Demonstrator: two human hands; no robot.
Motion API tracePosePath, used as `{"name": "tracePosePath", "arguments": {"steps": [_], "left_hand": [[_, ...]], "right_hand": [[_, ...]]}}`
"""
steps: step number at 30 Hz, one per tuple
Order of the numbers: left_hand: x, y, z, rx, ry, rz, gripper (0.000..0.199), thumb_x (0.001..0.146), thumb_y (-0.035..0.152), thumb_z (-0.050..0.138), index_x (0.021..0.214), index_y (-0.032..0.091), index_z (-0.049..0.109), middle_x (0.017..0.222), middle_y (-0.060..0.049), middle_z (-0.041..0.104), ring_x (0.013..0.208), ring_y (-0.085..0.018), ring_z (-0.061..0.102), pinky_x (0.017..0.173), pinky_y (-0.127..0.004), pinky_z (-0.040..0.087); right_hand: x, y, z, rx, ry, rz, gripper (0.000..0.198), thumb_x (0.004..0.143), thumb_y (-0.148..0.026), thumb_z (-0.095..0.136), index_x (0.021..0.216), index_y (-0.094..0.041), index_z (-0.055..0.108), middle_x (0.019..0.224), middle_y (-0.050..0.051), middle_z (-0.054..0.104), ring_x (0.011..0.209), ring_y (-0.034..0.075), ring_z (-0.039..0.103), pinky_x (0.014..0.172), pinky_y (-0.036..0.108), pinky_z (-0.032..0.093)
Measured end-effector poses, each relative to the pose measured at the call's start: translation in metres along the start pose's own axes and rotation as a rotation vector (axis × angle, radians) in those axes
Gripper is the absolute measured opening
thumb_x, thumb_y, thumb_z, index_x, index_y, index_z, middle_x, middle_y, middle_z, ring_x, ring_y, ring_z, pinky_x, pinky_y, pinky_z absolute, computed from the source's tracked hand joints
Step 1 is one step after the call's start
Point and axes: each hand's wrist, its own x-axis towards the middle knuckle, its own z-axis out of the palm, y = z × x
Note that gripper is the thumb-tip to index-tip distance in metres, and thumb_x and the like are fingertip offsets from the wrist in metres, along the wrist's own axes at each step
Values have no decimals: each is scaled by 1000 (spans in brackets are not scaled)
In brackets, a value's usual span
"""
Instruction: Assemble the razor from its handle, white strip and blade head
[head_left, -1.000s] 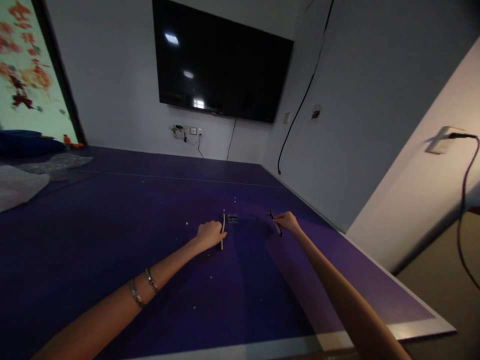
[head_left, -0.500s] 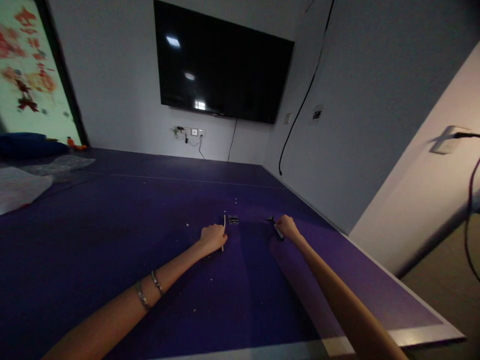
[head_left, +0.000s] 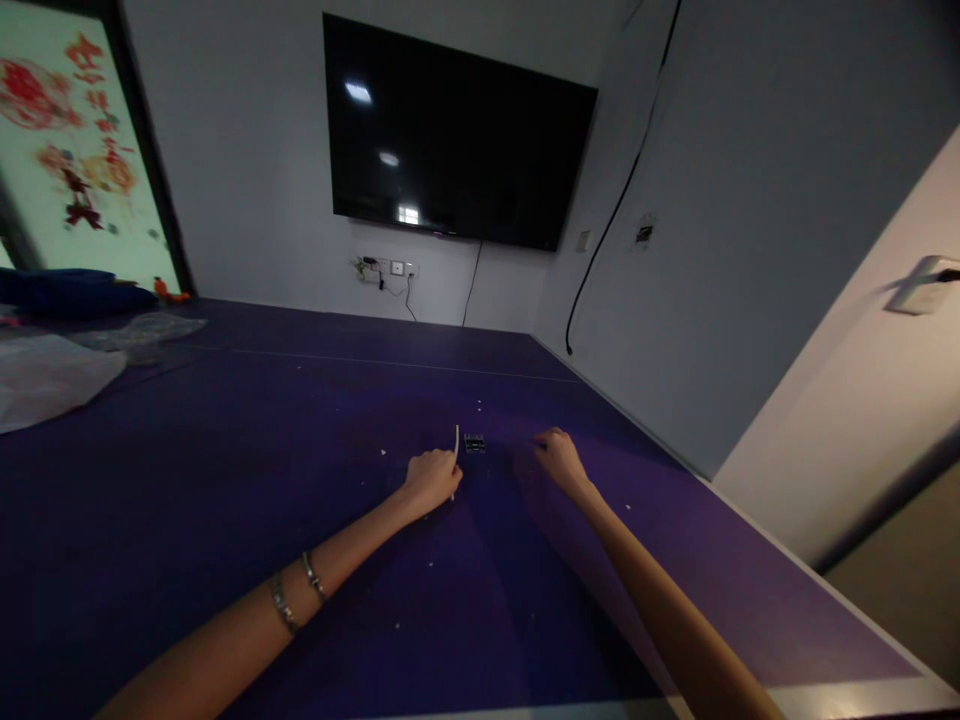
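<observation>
My left hand is closed around a thin, pale, slightly curved strip, held on edge just above or on the purple tabletop. Beside the strip, on its right, lies a small dark rectangular piece with light markings. My right hand is closed a short way right of that piece, fingers pinched together. Whatever sits in those fingers is mostly hidden; only a small dark tip shows at their left side.
Small white scraps are scattered over the tabletop. Clear plastic and a white sheet lie at the far left, near dark blue cloth. A television hangs on the wall; a black cable dangles at the right.
My right hand has shifted slightly left and turned; the dark tool with a pale side that showed by its fingers is now out of sight. My left hand keeps the strip. The view has shifted slightly.
</observation>
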Motion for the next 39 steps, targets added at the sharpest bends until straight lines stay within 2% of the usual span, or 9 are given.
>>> {"name": "tracePosePath", "arguments": {"steps": [6, 10, 14, 21, 23, 25, 30, 34, 39], "left_hand": [[-9, 8, -13, -18, 67, 39, 31, 86, 28, 35, 94, 15, 62, 87, -12, 68, 82, -25, 65, 71, -35, 48], [-14, 18, -15, -21, 80, 64, 30, 86, 29, 36, 100, 15, 58, 87, -13, 68, 83, -27, 65, 71, -37, 48], [-18, 25, -14, -36, 107, 104, 31, 86, 32, 36, 102, 16, 58, 86, -12, 68, 82, -28, 65, 70, -39, 47], [-13, 29, -17, -153, 188, 178, 36, 88, 43, 32, 93, 20, 59, 80, -6, 67, 77, -23, 64, 70, -35, 45], [-5, 26, -16, -204, 201, 184, 34, 88, 42, 33, 90, 20, 59, 78, -5, 66, 74, -21, 63, 69, -33, 44], [8, 19, -13, -301, 199, 181, 30, 87, 41, 37, 87, 20, 58, 77, -2, 66, 73, -17, 62, 67, -28, 44], [45, -6, 8, -485, 235, 145, 21, 81, 35, 48, 92, 19, 56, 84, -2, 64, 78, -14, 60, 71, -26, 45], [66, -22, 24, -494, 224, 286, 29, 74, 25, 55, 102, 17, 55, 107, -5, 61, 101, -16, 55, 89, -29, 41], [79, -31, 33, -562, 85, 329, 48, 68, 24, 60, 115, 16, 51, 117, -6, 58, 108, -17, 53, 95, -30, 38]], "right_hand": [[-9, -69, 20, 680, -105, 34, 32, 82, -30, 52, 106, -11, 60, 94, 11, 68, 76, 15, 65, 65, 25, 52], [-20, -100, 22, 1462, -352, 206, 29, 70, -37, 67, 87, -15, 63, 76, 5, 66, 61, 11, 61, 57, 23, 49], [-26, -109, 17, 1612, -336, 305, 28, 56, -25, 76, 78, -14, 63, 60, -2, 60, 51, 7, 53, 49, 19, 43], [-14, -65, -1, 1458, -205, 213, 22, 60, -23, 72, 78, -11, 67, 71, 4, 64, 63, 13, 60, 58, 27, 53], [-4, -38, -10, 1291, -69, 231, 21, 63, -22, 70, 81, -11, 68, 73, 5, 65, 65, 14, 61, 61, 28, 55], [5, -8, -21, 941, 73, 260, 24, 69, -23, 65, 88, -11, 68, 73, 4, 65, 63, 14, 62, 58, 26, 54], [14, 65, -45, 631, 192, 331, 21, 68, -19, 61, 84, -10, 71, 65, 5, 66, 65, 19, 63, 57, 23, 46], [8, 95, -42, 89, 88, 314, 22, 72, -24, 56, 82, -13, 73, 69, 9, 68, 71, 22, 64, 58, 22, 42], [6, 99, -23, -94, -54, 379, 25, 74, -32, 55, 84, -19, 73, 88, 13, 69, 80, 25, 65, 58, 25, 41]]}}
